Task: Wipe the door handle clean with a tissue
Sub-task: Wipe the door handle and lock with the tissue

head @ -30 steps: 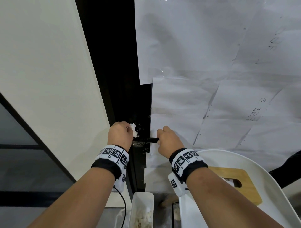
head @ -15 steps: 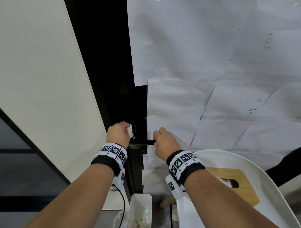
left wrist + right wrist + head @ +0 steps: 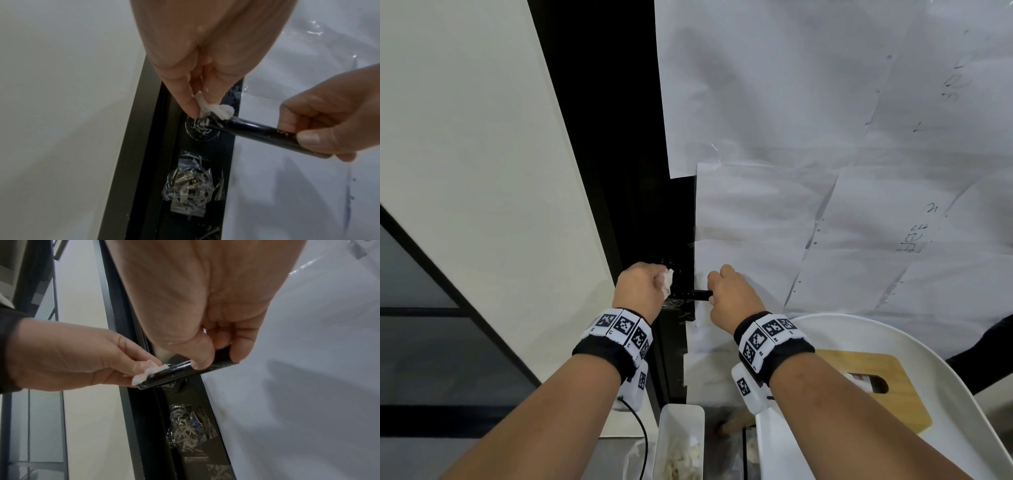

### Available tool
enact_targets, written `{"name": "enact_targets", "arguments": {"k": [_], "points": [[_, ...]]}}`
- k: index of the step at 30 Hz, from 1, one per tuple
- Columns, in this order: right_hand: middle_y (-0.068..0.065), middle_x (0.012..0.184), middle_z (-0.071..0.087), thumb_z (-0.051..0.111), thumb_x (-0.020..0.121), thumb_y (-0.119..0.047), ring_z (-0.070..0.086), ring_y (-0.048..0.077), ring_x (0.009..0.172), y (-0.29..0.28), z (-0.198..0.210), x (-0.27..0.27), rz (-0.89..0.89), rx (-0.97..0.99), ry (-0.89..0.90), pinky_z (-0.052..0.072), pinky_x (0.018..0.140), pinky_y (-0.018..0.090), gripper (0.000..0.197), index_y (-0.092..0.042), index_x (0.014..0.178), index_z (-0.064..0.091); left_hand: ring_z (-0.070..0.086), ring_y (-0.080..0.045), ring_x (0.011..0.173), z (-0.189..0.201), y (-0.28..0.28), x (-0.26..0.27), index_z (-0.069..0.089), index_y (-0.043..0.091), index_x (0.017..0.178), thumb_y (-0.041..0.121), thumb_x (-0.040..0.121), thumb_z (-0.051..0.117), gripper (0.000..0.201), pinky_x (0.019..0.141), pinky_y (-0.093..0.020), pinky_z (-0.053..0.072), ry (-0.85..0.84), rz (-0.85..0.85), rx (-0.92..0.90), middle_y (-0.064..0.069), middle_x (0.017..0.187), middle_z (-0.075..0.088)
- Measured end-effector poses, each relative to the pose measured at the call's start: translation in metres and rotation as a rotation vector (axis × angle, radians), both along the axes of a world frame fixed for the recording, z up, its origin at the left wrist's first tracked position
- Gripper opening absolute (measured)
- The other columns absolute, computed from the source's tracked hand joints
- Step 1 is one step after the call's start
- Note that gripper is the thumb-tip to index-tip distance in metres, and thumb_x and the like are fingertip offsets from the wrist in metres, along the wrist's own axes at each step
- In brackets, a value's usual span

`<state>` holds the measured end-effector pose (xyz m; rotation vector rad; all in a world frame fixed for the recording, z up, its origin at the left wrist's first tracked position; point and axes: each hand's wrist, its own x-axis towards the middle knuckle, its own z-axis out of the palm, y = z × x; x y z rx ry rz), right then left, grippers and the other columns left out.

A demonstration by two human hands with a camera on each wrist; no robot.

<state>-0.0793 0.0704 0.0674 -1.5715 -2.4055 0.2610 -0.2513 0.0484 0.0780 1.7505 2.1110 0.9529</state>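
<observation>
A black lever door handle sticks out from a dark door frame. My left hand pinches a small wad of white tissue and presses it on the handle's inner end, by the round base plate. My right hand grips the handle's outer end, thumb underneath. White specks cling to the handle.
The door to the right is covered with taped white paper sheets. Crumpled clear plastic covers the lock below the handle. A white chair with a wooden box stands lower right; a white bin of used tissue stands below.
The head view has shifted a little; both hands stay on the handle. The tissue wad now shows more plainly at my left fingers.
</observation>
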Motion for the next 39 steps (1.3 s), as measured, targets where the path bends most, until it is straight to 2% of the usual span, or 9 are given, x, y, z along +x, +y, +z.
{"name": "enact_targets", "arguments": {"k": [4, 8, 15, 21, 24, 28, 34, 37, 39], "points": [[0.012, 0.106, 0.046, 0.051, 0.083, -0.002, 0.047, 0.027, 0.089, -0.001, 0.000, -0.001, 0.000, 0.005, -0.007, 0.035, 0.068, 0.031, 0.017, -0.007, 0.099, 0.050, 0.059, -0.027, 0.109, 0.001, 0.003, 0.003, 0.070, 0.012, 0.109, 0.005, 0.090, 0.052, 0.028, 0.091, -0.033, 0.046, 0.149, -0.069, -0.060, -0.010, 0.117, 0.064], [0.011, 0.106, 0.046, 0.051, 0.083, -0.001, 0.047, 0.026, 0.090, -0.003, 0.000, 0.000, -0.010, 0.020, -0.010, 0.035, 0.068, 0.030, 0.017, -0.007, 0.099, 0.050, 0.059, -0.023, 0.103, 0.004, 0.000, 0.001, 0.071, 0.016, 0.109, 0.002, 0.088, 0.055, 0.030, 0.087, -0.030, 0.050, 0.198, -0.120, -0.136, -0.004, 0.115, 0.059], [0.011, 0.106, 0.046, 0.050, 0.083, -0.001, 0.048, 0.027, 0.092, -0.002, -0.001, -0.001, -0.008, 0.017, 0.004, 0.034, 0.068, 0.030, 0.017, -0.007, 0.099, 0.050, 0.055, -0.019, 0.075, 0.008, -0.011, -0.012, 0.068, 0.012, 0.099, 0.005, 0.092, 0.046, 0.024, 0.065, -0.025, 0.041, 0.014, 0.080, -0.019, -0.011, 0.091, 0.067], [0.010, 0.105, 0.046, 0.052, 0.083, -0.002, 0.048, 0.026, 0.092, -0.003, -0.002, -0.001, -0.015, 0.015, 0.006, 0.036, 0.069, 0.030, 0.016, -0.007, 0.098, 0.050, 0.063, -0.030, 0.093, 0.000, -0.009, -0.007, 0.068, 0.006, 0.109, 0.005, 0.094, 0.045, 0.028, 0.072, -0.024, 0.042, -0.057, 0.131, -0.002, -0.016, 0.099, 0.070], [0.010, 0.105, 0.046, 0.052, 0.083, -0.002, 0.047, 0.025, 0.091, -0.003, -0.002, -0.001, -0.015, 0.011, 0.003, 0.036, 0.069, 0.030, 0.016, -0.007, 0.098, 0.050, 0.067, -0.029, 0.086, -0.004, -0.004, -0.001, 0.070, 0.009, 0.107, 0.009, 0.094, 0.046, 0.026, 0.080, -0.030, 0.053, -0.123, 0.107, 0.004, -0.015, 0.095, 0.071], [0.011, 0.106, 0.046, 0.052, 0.083, -0.002, 0.041, 0.023, 0.084, -0.001, -0.001, -0.001, -0.016, 0.002, 0.002, 0.034, 0.068, 0.030, 0.017, -0.007, 0.099, 0.050, 0.070, -0.028, 0.079, -0.007, 0.003, 0.001, 0.071, 0.017, 0.108, 0.012, 0.095, 0.049, 0.026, 0.076, -0.034, 0.057, -0.186, 0.077, -0.040, -0.011, 0.098, 0.072], [0.010, 0.104, 0.046, 0.050, 0.080, -0.001, 0.037, 0.021, 0.082, -0.001, 0.001, -0.003, -0.024, -0.017, -0.002, 0.034, 0.067, 0.031, 0.019, -0.007, 0.098, 0.050, 0.067, -0.026, 0.085, -0.005, 0.001, -0.005, 0.071, 0.011, 0.096, 0.009, 0.090, 0.051, 0.021, 0.074, -0.028, 0.052, -0.228, 0.112, -0.125, -0.011, 0.089, 0.072], [0.010, 0.103, 0.046, 0.050, 0.079, -0.001, 0.041, 0.022, 0.083, 0.000, 0.000, -0.003, -0.025, -0.015, -0.004, 0.036, 0.067, 0.031, 0.018, -0.008, 0.096, 0.050, 0.069, -0.029, 0.084, -0.011, -0.001, -0.014, 0.070, 0.014, 0.085, 0.007, 0.083, 0.049, 0.022, 0.079, -0.036, 0.058, -0.327, 0.151, -0.192, -0.012, 0.083, 0.072], [0.010, 0.102, 0.046, 0.051, 0.080, -0.001, 0.041, 0.022, 0.083, 0.000, 0.000, -0.003, -0.024, -0.013, -0.007, 0.036, 0.067, 0.031, 0.018, -0.008, 0.096, 0.050, 0.067, -0.029, 0.088, -0.011, -0.004, -0.012, 0.071, 0.013, 0.089, 0.007, 0.087, 0.048, 0.024, 0.078, -0.031, 0.054, -0.286, 0.167, -0.184, -0.012, 0.086, 0.072]]}}
